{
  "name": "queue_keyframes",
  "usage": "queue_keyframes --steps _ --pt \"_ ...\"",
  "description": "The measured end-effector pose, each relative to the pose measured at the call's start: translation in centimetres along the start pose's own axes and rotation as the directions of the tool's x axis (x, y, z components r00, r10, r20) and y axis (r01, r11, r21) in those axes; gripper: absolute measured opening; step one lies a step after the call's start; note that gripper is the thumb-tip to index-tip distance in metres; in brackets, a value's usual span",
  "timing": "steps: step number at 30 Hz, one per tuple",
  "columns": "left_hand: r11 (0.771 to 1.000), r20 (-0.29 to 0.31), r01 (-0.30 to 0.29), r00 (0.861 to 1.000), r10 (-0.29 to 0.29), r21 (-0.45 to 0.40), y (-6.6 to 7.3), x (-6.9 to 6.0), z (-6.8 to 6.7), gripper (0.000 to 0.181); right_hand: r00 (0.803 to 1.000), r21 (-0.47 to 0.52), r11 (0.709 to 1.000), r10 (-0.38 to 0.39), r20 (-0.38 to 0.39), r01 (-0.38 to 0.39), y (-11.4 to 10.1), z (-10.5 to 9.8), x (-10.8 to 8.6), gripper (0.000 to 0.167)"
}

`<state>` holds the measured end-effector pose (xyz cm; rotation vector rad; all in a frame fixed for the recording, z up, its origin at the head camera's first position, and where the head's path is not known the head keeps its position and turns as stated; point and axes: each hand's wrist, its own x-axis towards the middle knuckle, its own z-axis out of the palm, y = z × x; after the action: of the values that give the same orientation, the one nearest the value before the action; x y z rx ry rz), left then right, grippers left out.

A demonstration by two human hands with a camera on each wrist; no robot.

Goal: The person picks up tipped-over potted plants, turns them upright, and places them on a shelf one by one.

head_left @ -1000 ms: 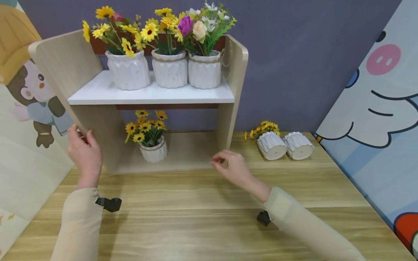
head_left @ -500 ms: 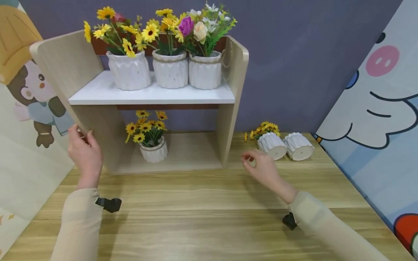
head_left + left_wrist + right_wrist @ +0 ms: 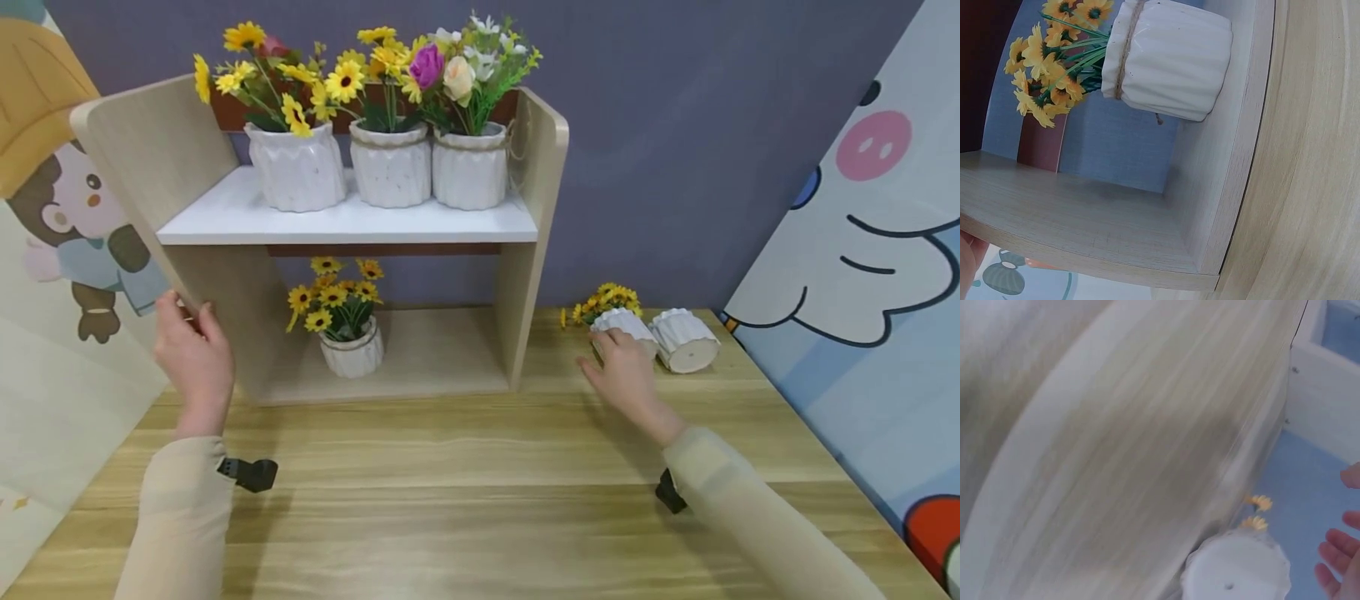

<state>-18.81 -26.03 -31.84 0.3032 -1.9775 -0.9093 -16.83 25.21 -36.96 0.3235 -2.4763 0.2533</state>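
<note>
My left hand (image 3: pixel 197 358) holds the front edge of the left side panel of a small wooden shelf unit (image 3: pixel 542 196). In the left wrist view only a bit of that hand shows, at the panel's lower left. On the lower shelf stands a white pot of yellow flowers (image 3: pixel 352 350), upright. My right hand (image 3: pixel 628 375) is over the near side of a white flowerpot (image 3: pixel 618 318) lying on its side, its yellow flowers (image 3: pixel 609 296) toward the wall. In the right wrist view the fingers (image 3: pixel 1338 553) are spread beside the pot, holding nothing. Another white pot (image 3: pixel 686 343) lies to its right.
Three upright white pots of mixed flowers, among them a left pot (image 3: pixel 298 171), a middle pot (image 3: pixel 392 167) and a right pot (image 3: pixel 470 171), stand on the white upper shelf (image 3: pixel 345 229). The wood-grained table (image 3: pixel 420 500) meets a purple-grey wall (image 3: pixel 660 167) behind.
My right hand has moved right from the shelf's front right corner to the lying pot, and its curled fingers have straightened. The left hand has stayed at the side panel.
</note>
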Motion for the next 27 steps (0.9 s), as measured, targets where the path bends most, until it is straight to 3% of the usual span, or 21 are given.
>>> queue_keyframes --steps 5,11,17,21,27 --pt "1.0 0.009 0.007 1.0 -0.007 0.001 0.1 -0.1 0.0 0.04 0.999 -0.077 0.996 0.054 0.005 -0.053 1.4 1.0 0.3 0.047" --pt "1.0 0.012 0.012 1.0 -0.012 0.013 0.0 -0.1 0.1 0.04 0.994 -0.062 0.992 0.111 0.015 -0.11 2.7 1.9 0.8 0.049" --pt "1.0 0.018 0.027 0.999 -0.027 0.016 0.1 0.0 0.1 0.041 0.985 -0.137 0.981 0.15 0.09 -0.137 3.1 2.2 1.5 0.059" --pt "0.999 0.023 0.031 0.999 -0.032 0.019 0.1 -0.1 0.0 0.041 0.949 -0.234 0.955 0.234 0.211 -0.184 3.3 2.4 2.2 0.071" --pt "0.999 0.023 0.044 0.999 -0.045 0.019 0.0 0.0 0.0 0.041 0.865 -0.311 0.921 0.342 0.366 -0.233 3.4 2.4 3.2 0.083"
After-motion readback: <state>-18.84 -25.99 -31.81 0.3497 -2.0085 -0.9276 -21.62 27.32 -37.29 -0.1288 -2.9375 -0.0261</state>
